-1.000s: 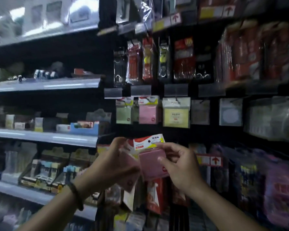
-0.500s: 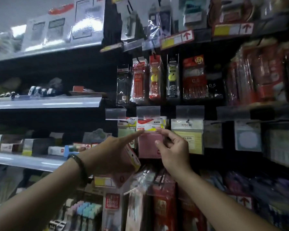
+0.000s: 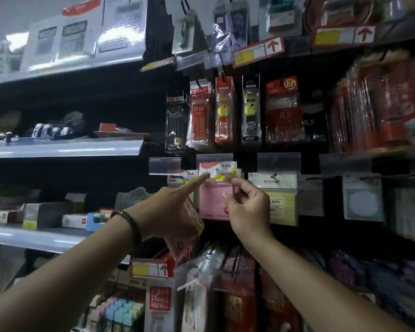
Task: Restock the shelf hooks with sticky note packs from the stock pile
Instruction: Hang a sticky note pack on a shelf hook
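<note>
The pink pack (image 3: 213, 202) is up at the hook row, just under a clear tag (image 3: 214, 160). I cannot tell if it is on the hook. The right hand (image 3: 248, 212) pinches its right edge with curled fingers. The left hand (image 3: 164, 212) points one finger at the pack's top and grips spare packs (image 3: 192, 219) with the others. A yellow pack (image 3: 283, 207) hangs just beside it on the right. Pen packs (image 3: 223, 111) hang close above and red packs (image 3: 237, 295) below.

Hung on the dark back panel (image 3: 307, 236), pen packs (image 3: 223, 111) above a pink sticky note pack (image 3: 211, 204) and a yellow sticky note pack (image 3: 282, 207); set on the grey shelf (image 3: 34, 238) alongside, small boxes (image 3: 74, 220).
</note>
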The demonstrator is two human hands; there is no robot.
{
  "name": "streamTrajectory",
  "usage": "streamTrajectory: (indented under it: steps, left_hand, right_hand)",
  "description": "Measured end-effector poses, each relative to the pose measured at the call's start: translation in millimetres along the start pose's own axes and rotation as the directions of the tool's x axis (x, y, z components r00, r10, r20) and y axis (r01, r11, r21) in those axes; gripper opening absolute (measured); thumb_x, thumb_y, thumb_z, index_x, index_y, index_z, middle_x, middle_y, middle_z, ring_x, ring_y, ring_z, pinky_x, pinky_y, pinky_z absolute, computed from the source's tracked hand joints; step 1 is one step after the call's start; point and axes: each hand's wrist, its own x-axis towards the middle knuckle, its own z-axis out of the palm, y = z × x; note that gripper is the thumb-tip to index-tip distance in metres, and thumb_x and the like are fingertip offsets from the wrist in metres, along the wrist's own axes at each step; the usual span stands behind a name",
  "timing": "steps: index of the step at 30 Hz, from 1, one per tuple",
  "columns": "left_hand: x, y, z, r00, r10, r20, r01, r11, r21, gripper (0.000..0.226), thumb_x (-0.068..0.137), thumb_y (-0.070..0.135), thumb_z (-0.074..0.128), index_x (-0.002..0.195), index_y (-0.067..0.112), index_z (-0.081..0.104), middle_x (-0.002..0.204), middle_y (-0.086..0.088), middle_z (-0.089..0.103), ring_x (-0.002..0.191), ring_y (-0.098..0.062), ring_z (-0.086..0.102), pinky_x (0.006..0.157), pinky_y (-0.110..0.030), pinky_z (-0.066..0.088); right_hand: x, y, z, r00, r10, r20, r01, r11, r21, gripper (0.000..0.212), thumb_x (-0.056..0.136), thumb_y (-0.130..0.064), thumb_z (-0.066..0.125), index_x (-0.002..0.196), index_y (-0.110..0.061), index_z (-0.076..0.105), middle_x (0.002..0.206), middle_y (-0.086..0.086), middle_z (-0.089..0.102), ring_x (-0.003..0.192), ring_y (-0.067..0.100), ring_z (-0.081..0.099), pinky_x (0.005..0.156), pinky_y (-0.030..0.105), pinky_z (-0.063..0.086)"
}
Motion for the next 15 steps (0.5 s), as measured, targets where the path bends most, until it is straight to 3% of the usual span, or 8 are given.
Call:
streamTrajectory:
  steps: [3, 7, 11, 13, 15]
  left_hand:
    - [5.3, 1.6, 2.6, 1.000, -0.001, -0.005, 0.001, 1.000, -0.008, 0.128, 0.084, 0.032, 0.089, 0.159, 0.062, -0.011, 0.101, 0.012, 0.068, 0.082, -0.007, 0.076, 0.070, -0.027, 0.067]
    - [11.9, 4.4, 8.9, 1.000, -0.005, -0.012, 0.005, 1.000, 0.008, 0.126, 0.083, 0.034, 0.089, 0.160, 0.059, -0.007, 0.088, 0.004, 0.073, 0.074, -0.009, 0.076, 0.066, -0.030, 0.067]
    - [20.8, 5.5, 14.9, 0.999, 0.006, -0.044, -0.003, 0.998, 0.070, 0.126, 0.078, 0.041, 0.091, 0.159, 0.063, -0.002, 0.092, 0.006, 0.072, 0.077, -0.012, 0.074, 0.068, -0.034, 0.067]
    - [25.7, 6.3, 17.1, 0.999, 0.001, -0.039, 0.003, 0.996, 0.093, 0.124, 0.077, 0.041, 0.092, 0.160, 0.061, 0.002, 0.099, 0.007, 0.071, 0.082, -0.012, 0.073, 0.072, -0.034, 0.067]
    - [31.0, 5.9, 19.3, 1.000, 0.000, -0.017, 0.002, 0.995, 0.099, 0.119, 0.078, 0.039, 0.091, 0.162, 0.057, 0.008, 0.100, 0.006, 0.068, 0.082, -0.012, 0.073, 0.072, -0.032, 0.068]
  right_hand:
    - [4.3, -1.0, -1.3, 1.000, -0.001, 0.006, 0.001, 1.000, -0.007, 0.042, 0.092, 0.001, 0.071, 0.120, -0.030, 0.077, 0.116, -0.013, 0.075, 0.101, 0.013, 0.074, 0.077, 0.030, 0.065]
    - [5.0, -2.4, -5.0, 1.000, 0.006, 0.017, -0.005, 1.000, -0.020, 0.045, 0.092, 0.000, 0.073, 0.117, -0.037, 0.077, 0.105, -0.019, 0.071, 0.096, 0.008, 0.071, 0.076, 0.020, 0.060]
    - [9.1, -2.8, -5.7, 0.999, 0.030, 0.013, -0.028, 0.992, -0.122, 0.045, 0.090, -0.003, 0.073, 0.112, -0.043, 0.073, 0.113, -0.020, 0.074, 0.101, 0.009, 0.073, 0.091, 0.036, 0.064]
    - [13.6, -5.0, -8.1, 1.000, -0.012, 0.017, 0.016, 0.966, -0.259, 0.043, 0.090, -0.006, 0.074, 0.123, -0.034, 0.074, 0.118, -0.013, 0.073, 0.104, 0.013, 0.072, 0.095, 0.036, 0.061]
    - [17.2, -10.4, -11.8, 0.990, -0.093, 0.108, 0.136, 0.835, -0.533, 0.045, 0.093, -0.013, 0.073, 0.137, -0.024, 0.069, 0.125, -0.004, 0.066, 0.109, 0.014, 0.065, 0.094, 0.027, 0.055]
